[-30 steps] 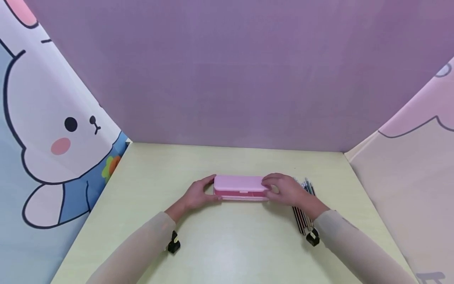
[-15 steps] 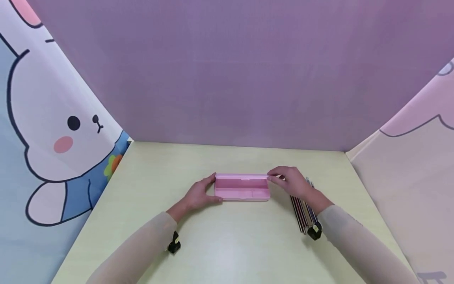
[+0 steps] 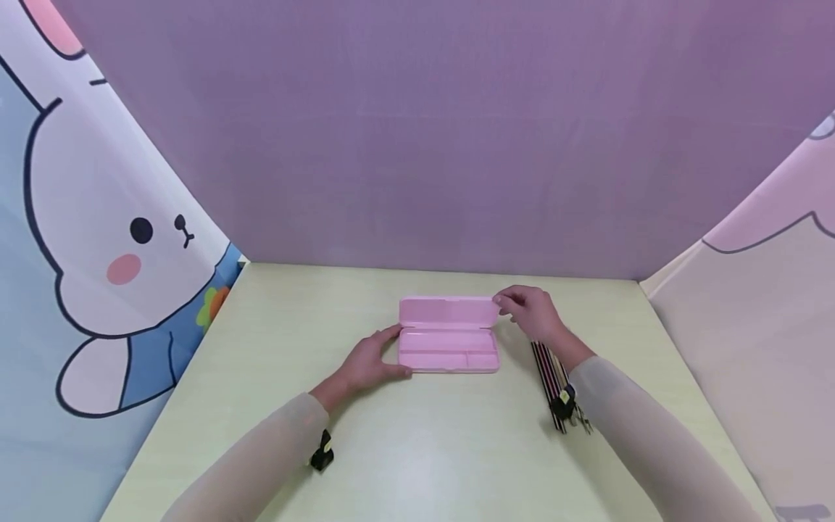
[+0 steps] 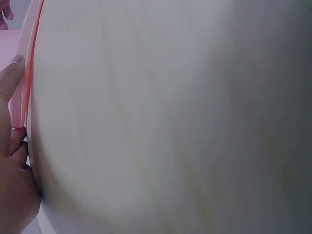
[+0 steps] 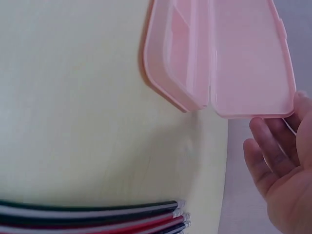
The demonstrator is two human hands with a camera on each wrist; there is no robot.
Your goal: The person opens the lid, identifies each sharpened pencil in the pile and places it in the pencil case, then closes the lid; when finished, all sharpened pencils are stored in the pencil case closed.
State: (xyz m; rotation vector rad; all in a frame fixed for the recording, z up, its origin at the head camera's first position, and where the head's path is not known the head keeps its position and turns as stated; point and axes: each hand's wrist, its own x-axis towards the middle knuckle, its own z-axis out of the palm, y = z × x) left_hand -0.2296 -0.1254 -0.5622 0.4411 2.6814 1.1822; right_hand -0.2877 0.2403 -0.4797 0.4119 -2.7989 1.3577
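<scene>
A pink plastic pencil case lies on the table with its lid swung up and back on its hinge. Its shallow inside, split by low dividers, holds nothing. My left hand grips the case's left end, thumb at the front side and fingers at the back; the left wrist view shows the thumb along the pink wall. With thumb and fingertips my right hand pinches the lid's right outer corner, which the right wrist view shows from close by.
A bundle of striped pencils lies right of the case, partly under my right forearm. A black wrist device overlaps the pencils. A purple panel rises behind the table, with printed cloth sides left and right.
The lid has gone from nearly closed to tilted far back, my right hand rising and moving away with its corner. My left hand has stayed at the case's left end.
</scene>
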